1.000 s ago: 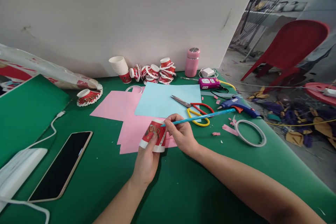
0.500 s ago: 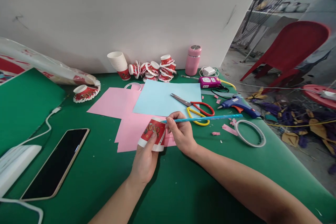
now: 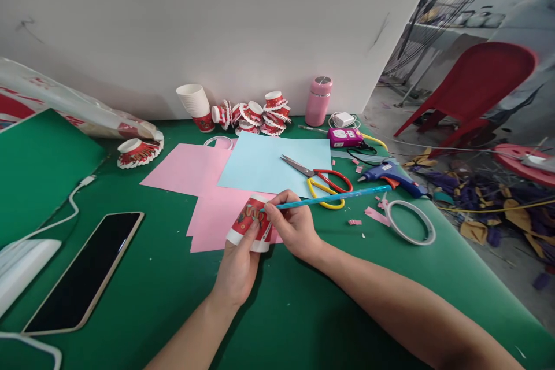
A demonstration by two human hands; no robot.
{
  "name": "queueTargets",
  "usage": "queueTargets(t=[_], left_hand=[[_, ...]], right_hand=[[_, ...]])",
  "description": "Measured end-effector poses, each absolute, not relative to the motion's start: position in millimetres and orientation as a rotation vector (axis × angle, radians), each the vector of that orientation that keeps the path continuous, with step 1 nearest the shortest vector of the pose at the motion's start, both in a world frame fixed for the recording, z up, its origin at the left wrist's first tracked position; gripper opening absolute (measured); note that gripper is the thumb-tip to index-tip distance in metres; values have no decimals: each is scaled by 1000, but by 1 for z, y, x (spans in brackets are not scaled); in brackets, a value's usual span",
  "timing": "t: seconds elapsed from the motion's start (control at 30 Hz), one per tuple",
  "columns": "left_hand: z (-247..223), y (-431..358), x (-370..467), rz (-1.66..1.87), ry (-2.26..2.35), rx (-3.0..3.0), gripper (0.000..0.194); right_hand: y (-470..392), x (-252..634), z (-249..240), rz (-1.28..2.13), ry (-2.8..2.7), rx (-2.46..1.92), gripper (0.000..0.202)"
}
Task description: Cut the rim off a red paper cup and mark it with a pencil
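My left hand (image 3: 238, 272) grips a red and white paper cup (image 3: 263, 236), thumb across its printed side. The cup lies tilted above the green table, its white edge toward me. Between the thumb and fingers of my right hand (image 3: 297, 225) is a long blue pencil (image 3: 333, 199). Its tip end meets the cup's red side, and its other end points right. Whether the tip touches the surface I cannot tell. Under and behind the hands lie pink paper sheets (image 3: 186, 167) and a light blue sheet (image 3: 260, 162), with scissors (image 3: 321, 176) resting on the blue one.
Fringed paper cups (image 3: 254, 113) and a cup stack (image 3: 193, 101) stand against the wall, beside a pink bottle (image 3: 318, 103). At right lie a blue glue gun (image 3: 392, 174), a tape roll (image 3: 410, 222) and pink scraps. A phone (image 3: 87, 272) and white cables are at left.
My right hand has shifted slightly left, bringing the pencil's tip end farther over the cup's side. The pencil now slants a bit more. My left hand keeps its hold on the cup.
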State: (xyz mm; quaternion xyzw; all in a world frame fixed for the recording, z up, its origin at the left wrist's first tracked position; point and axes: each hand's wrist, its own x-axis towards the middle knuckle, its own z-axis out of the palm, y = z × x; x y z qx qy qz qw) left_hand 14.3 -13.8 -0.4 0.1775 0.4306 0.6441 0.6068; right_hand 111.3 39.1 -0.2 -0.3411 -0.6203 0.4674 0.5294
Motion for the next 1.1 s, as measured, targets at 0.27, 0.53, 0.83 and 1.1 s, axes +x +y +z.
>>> queueTargets(t=[0.27,0.53,0.83,1.1], left_hand=[[-2,-14,14,1508,1024,364,30],[-2,-14,14,1492,1017,379,30],[-2,-15,15,1498,1026,369,31],[-1,-14,15,1508,1027,335,28]], right_hand=[[39,112,1,1075,-1517,-828,15],[39,111,0,1117,-1508,-833,16],[39,111,1,1092,-1536,-859,17],[38,110,0,1029,-1559,-849,14]])
